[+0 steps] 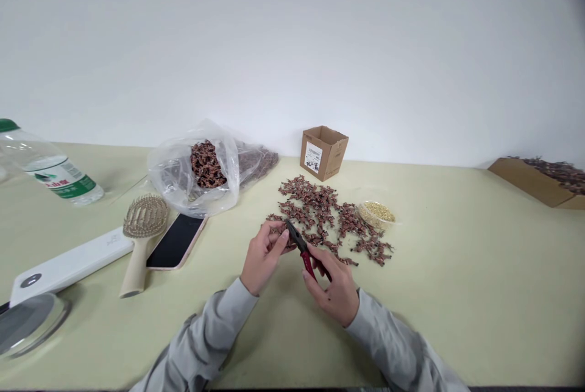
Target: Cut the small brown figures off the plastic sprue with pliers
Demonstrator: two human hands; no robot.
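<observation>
My right hand (336,285) is closed round the red handles of small pliers (299,247), whose black jaws point up and left. My left hand (264,255) pinches a small brown piece at the jaws; the piece is too small to name. Both hands rest low over a pale green table (457,294), just in front of a spread pile of small brown pieces (326,215). A little clear dish of yellow-gold bits (377,213) sits at the pile's right end.
A plastic bag of brown pieces (205,166) and a small open cardboard box (323,151) stand behind the pile. At left lie a phone (176,241), hairbrush (141,233), white power bank (68,267), water bottle (50,172) and a round lid (27,325). A cardboard tray (542,180) sits far right.
</observation>
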